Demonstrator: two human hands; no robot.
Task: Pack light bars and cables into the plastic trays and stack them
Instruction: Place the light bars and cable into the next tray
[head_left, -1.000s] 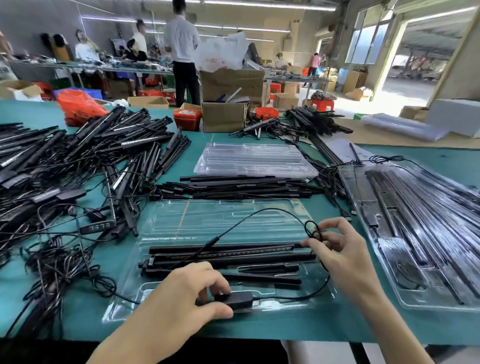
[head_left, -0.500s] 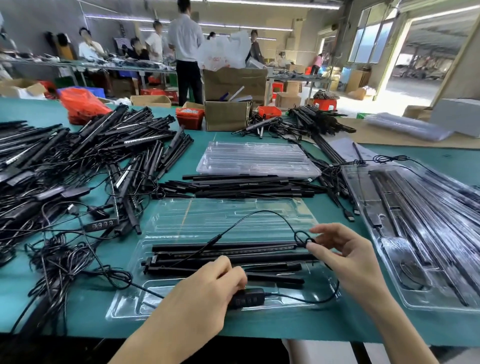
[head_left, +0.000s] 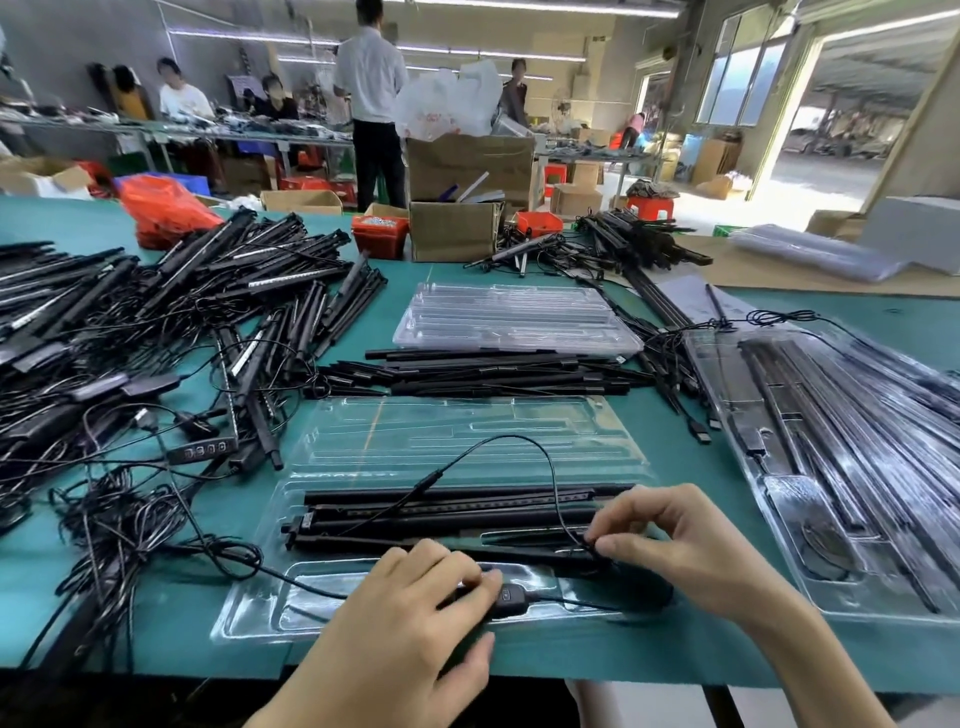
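Right hand (head_left: 691, 551) has lowered its pinched cable coil (head_left: 592, 545) into the clear tray (head_left: 363, 447); left hand (head_left: 410, 613) still grips the inline controller (head_left: 511, 595), so seating nears.

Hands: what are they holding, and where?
Left hand fingers press the cable's control box; right hand fingers pinch the cable by its coiled loop.
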